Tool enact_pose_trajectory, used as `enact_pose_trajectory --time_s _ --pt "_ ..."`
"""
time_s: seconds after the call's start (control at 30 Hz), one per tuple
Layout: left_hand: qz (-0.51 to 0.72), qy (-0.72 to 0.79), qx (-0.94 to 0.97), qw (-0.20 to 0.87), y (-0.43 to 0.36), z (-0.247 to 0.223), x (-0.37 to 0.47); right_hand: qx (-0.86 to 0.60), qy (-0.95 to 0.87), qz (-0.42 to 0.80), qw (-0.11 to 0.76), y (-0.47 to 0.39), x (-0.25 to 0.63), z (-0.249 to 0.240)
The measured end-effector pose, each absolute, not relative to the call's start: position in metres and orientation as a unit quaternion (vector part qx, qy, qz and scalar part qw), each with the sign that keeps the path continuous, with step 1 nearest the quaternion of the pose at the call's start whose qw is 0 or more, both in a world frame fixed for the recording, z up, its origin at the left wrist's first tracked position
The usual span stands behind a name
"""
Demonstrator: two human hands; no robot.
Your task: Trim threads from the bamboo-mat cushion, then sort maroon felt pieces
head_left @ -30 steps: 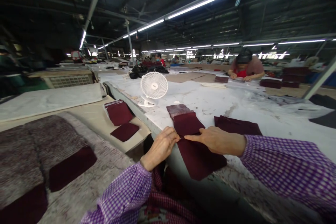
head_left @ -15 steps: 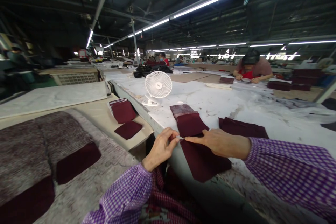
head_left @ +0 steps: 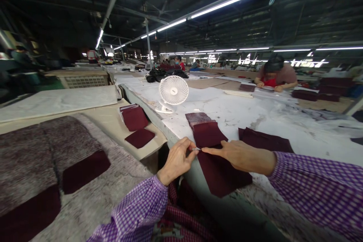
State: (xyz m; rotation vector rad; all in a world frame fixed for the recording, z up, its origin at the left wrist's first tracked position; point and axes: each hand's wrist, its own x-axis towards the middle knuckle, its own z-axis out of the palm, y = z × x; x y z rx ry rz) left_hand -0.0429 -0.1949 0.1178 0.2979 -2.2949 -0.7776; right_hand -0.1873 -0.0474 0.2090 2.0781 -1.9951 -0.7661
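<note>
My left hand (head_left: 179,160) is closed in a pinch at the table's near edge. A small pale sliver (head_left: 195,149), perhaps a paper strip, sticks out from between thumb and forefinger. My right hand (head_left: 244,155) rests palm down with its index finger stretched out, the tip by the sliver. Beneath it lies a dark maroon fabric piece (head_left: 218,174), its lower part hanging over the edge. Just beyond my fingers, another maroon piece (head_left: 210,134) overlaps a mottled greyish one (head_left: 196,117). My right hand covers part of the near piece.
More maroon fabric (head_left: 265,140) lies right of my hand. A white clip fan (head_left: 173,90) stands behind. On the left table are a maroon stack (head_left: 134,118), a single piece (head_left: 140,138) and mottled panels (head_left: 25,159). A co-worker (head_left: 276,72) bends over the table at the far right.
The view has shifted slightly. My left fingers have come closer to my right index fingertip, and the pale sliver now shows more clearly in the pinch. The maroon pieces stay in place.
</note>
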Motion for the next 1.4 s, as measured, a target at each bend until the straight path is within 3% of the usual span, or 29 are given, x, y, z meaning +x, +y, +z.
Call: enact_pose_trajectory --time_s 0.4,0.67,0.87,1.1,1.3,1.4 --pt "-0.111 -0.911 0.033 0.397 -0.199 0.101 -0.044 0.729 -0.637 -0.231 0.099 -0.050 -0.197 0.205" --pt "-0.253 -0.862 0.031 0.437 -0.209 0.096 -0.034 0.738 -0.603 -0.232 0.193 -0.055 -0.198 0.188" --pt "-0.088 -0.926 -0.006 0.367 -0.201 0.099 -0.032 0.713 -0.643 -0.188 0.208 -0.050 -0.206 0.183" --pt "-0.107 -0.927 -0.018 0.358 -0.201 0.107 -0.028 0.693 -0.712 -0.078 0.085 -0.051 -0.208 0.199" --pt "-0.254 -0.867 0.008 0.428 -0.189 0.130 -0.051 0.701 -0.694 0.071 -0.150 -0.038 -0.236 0.241" --pt "-0.289 -0.848 -0.028 0.443 -0.182 0.139 -0.068 0.643 -0.725 0.137 -0.205 -0.015 -0.264 0.269"
